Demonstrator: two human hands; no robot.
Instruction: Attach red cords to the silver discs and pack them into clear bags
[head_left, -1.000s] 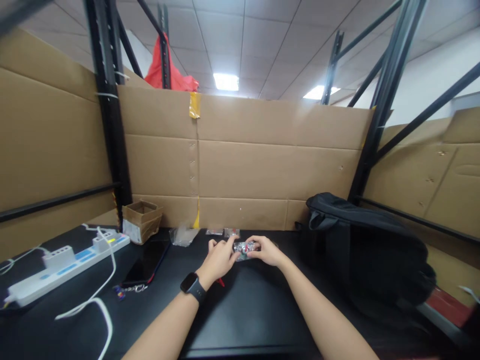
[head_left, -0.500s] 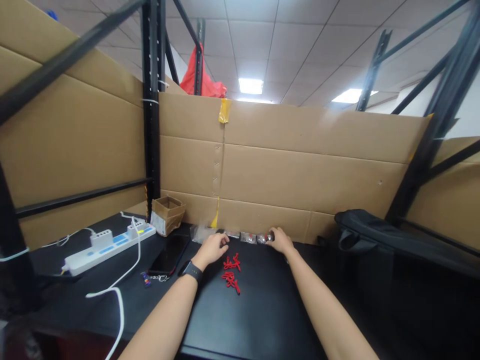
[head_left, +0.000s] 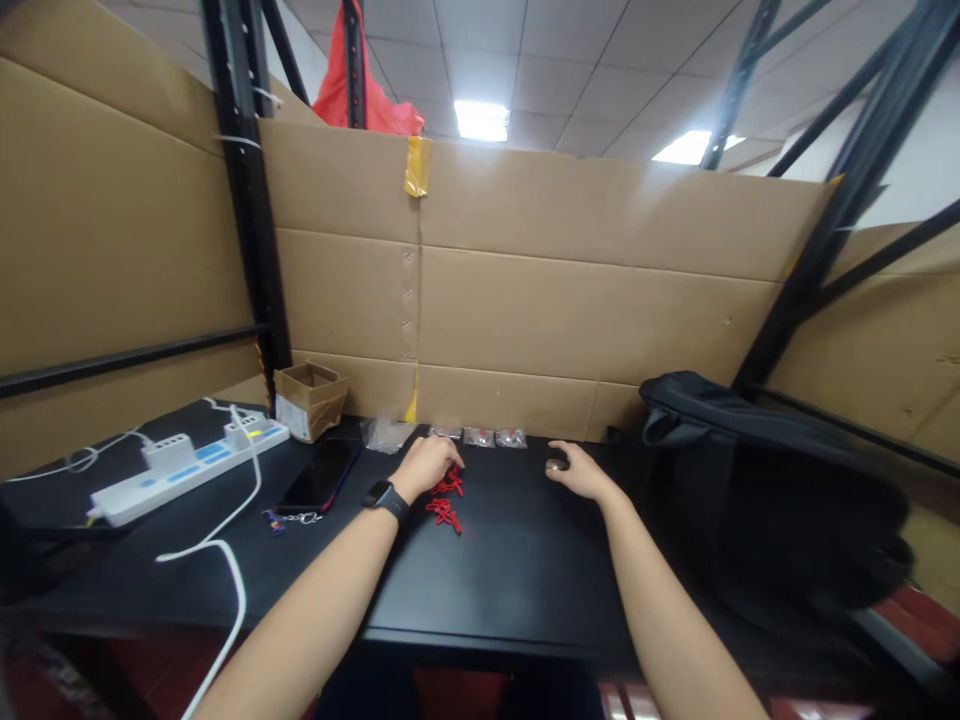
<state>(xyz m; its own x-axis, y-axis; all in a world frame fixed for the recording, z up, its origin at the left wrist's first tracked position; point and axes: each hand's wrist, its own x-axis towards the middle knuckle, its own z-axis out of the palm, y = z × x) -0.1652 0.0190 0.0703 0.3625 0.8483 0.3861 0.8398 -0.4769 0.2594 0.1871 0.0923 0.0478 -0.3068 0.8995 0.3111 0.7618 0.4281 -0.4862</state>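
Note:
My left hand (head_left: 426, 466), with a dark watch on its wrist, is over the upper red knotted cord (head_left: 451, 482), its fingers curled together at the cord's top end. Just in front lies a second red knotted cord (head_left: 445, 514). My right hand (head_left: 583, 472) has its thumb and forefinger apart around a small round shiny object (head_left: 556, 465) on the black table (head_left: 510, 570); the object's kind is too small to make out. Behind the hands, several small clear packets (head_left: 511, 438) with red and silvery contents lie in a row along the cardboard wall.
A crumpled clear plastic bag (head_left: 387, 434), a small open cardboard box (head_left: 309, 398), a phone (head_left: 321, 476) with a key charm, and a white power strip (head_left: 191, 475) with cables are on the left. A large black bag (head_left: 765, 490) stands at the right. Cardboard walls surround the table.
My right hand has left the rightmost packet and moved toward me to the small round object. My left hand has come down onto the upper red cord. The view has tilted downward.

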